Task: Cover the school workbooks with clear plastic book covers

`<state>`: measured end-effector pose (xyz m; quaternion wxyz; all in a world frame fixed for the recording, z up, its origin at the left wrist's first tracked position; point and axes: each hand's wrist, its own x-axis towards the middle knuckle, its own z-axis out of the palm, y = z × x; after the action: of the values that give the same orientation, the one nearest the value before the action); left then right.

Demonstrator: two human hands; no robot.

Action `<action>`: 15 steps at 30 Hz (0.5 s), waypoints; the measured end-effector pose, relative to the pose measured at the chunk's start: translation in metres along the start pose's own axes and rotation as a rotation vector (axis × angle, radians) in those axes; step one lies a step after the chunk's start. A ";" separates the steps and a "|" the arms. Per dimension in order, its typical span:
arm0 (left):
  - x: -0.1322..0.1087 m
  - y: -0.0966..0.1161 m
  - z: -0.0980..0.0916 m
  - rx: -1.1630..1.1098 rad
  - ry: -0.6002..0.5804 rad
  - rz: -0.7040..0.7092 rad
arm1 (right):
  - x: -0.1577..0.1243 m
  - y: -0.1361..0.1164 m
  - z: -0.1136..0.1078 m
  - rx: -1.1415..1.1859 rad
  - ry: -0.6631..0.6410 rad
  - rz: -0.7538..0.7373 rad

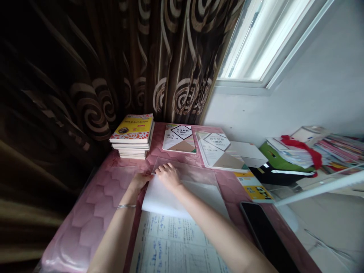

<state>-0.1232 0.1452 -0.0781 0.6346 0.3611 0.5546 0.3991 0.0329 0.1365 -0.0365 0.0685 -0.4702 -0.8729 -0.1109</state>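
Note:
An open book (176, 242) with printed and handwritten pages lies in front of me, its white cover (162, 201) turned at the far end. A clear plastic sheet (199, 172) extends beyond that cover on the pink quilted cloth. My left hand (141, 180) pinches at the cover's far left corner, where the plastic edge lies. My right hand (168, 175) rests just right of it, fingers curled over the plastic and the cover's edge. What lies under its fingertips is hidden.
Behind my left hand stands a stack of books (132, 129). Further back lie a workbook (179, 138) and more workbooks (222, 149). A black phone (267, 235) and a yellow booklet (254, 187) are at the right, with piled papers (287, 151) beyond. A dark patterned curtain (170, 68) hangs behind.

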 end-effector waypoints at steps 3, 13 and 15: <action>0.002 -0.001 0.001 0.021 0.025 -0.005 | 0.000 0.001 0.001 -0.013 0.015 -0.017; 0.001 0.000 0.008 0.176 0.209 0.067 | 0.000 0.002 0.004 -0.012 0.014 -0.031; 0.001 0.002 0.010 0.212 0.269 0.087 | 0.001 0.002 0.004 -0.010 0.007 -0.040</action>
<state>-0.1139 0.1467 -0.0758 0.4953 0.3931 0.6574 0.4099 0.0339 0.1390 -0.0396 0.0670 -0.4528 -0.8812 -0.1180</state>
